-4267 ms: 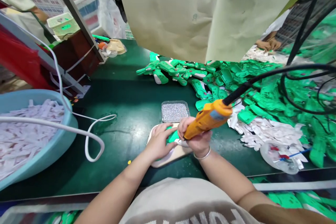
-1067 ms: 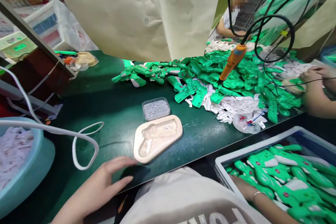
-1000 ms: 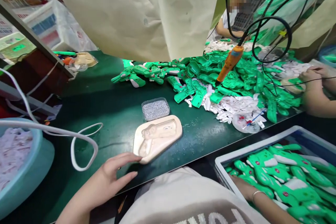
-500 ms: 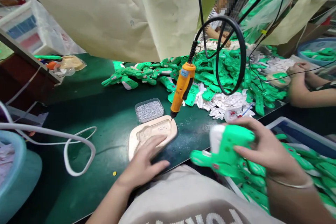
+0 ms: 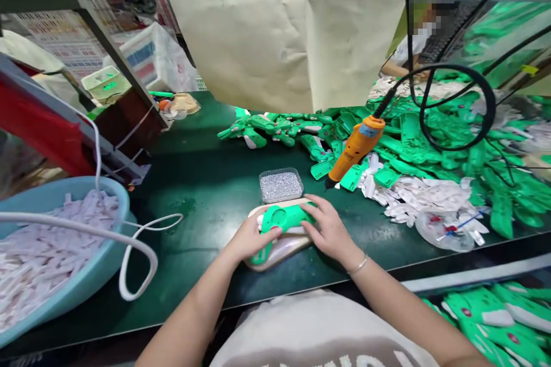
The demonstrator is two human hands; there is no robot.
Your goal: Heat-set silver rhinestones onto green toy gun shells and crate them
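Observation:
Both my hands are on a green plastic toy shell (image 5: 286, 216) that lies over a cream moulded holder (image 5: 275, 259). My left hand (image 5: 247, 236) grips the shell's left end, thumb along its near side. At the right end, the fingers of my right hand (image 5: 329, 229) are closed round it. Just behind the holder sits a clear tray of small metal screws (image 5: 281, 184). An orange electric screwdriver (image 5: 356, 151) hangs tilted on its black cable, to the right and beyond my right hand.
Green toy parts (image 5: 408, 143) and white plastic pieces (image 5: 426, 195) are heaped at the right. A blue tub of white pieces (image 5: 123, 206) stands at the left by a looped white cable (image 5: 150, 258). Assembled green toys (image 5: 495, 315) fill a crate at lower right. A co-worker (image 5: 419, 40) sits beyond.
My right hand has brought the green toy shell from above the crate to the holder. My left hand now grips it too. The view has swung left, and the screwdriver hangs more tilted.

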